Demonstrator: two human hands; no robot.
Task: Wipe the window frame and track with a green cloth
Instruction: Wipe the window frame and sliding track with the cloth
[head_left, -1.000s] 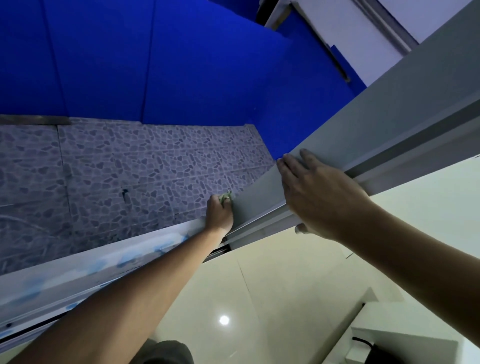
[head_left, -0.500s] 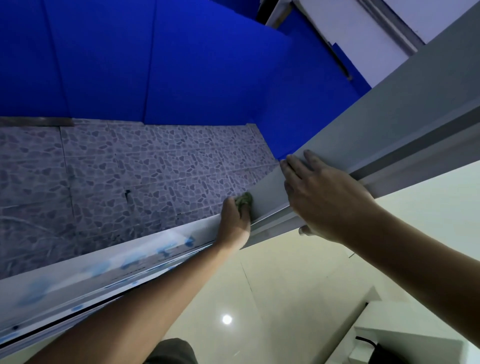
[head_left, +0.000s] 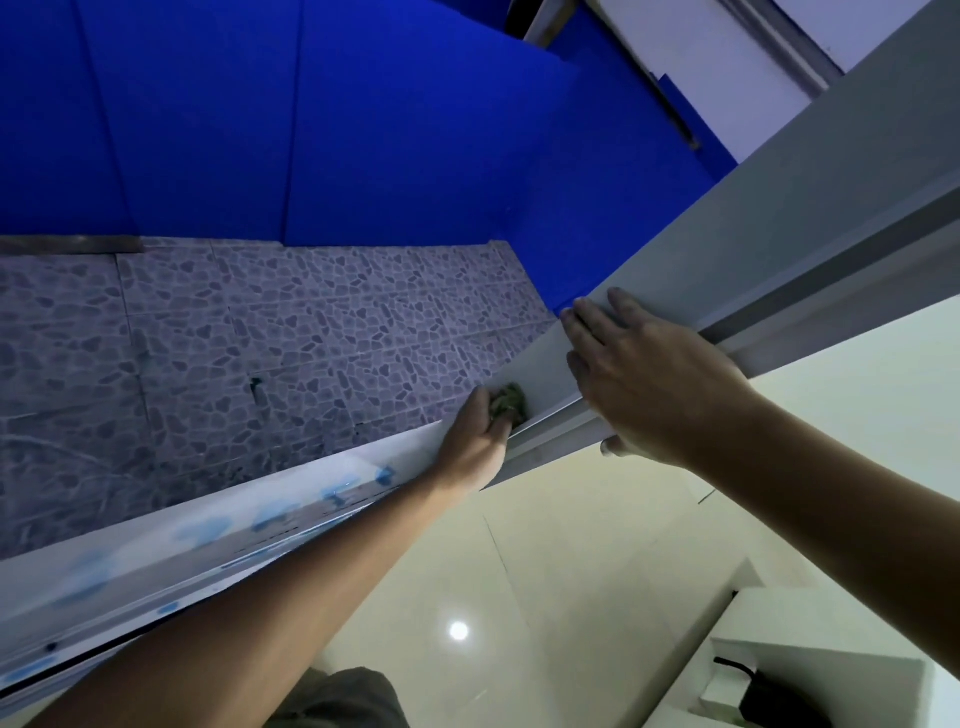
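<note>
at the sash corner the left hand (head_left: 475, 441) grips the green cloth (head_left: 508, 399) mid-wipe, right hand (head_left: 649, 382) flat with straight fingers on the window frame (head_left: 779, 228), and most of the track (head_left: 249, 540) looks left to do.

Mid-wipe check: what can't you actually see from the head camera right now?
- Green cloth: mostly hidden inside the left hand; its size is unclear.
- Track under the window frame: the contact spot is covered by the left hand's fingers.
- Right hand: the palm hides the frame beneath it.
- Dark object bottom right: cut off by the picture edge.
</note>
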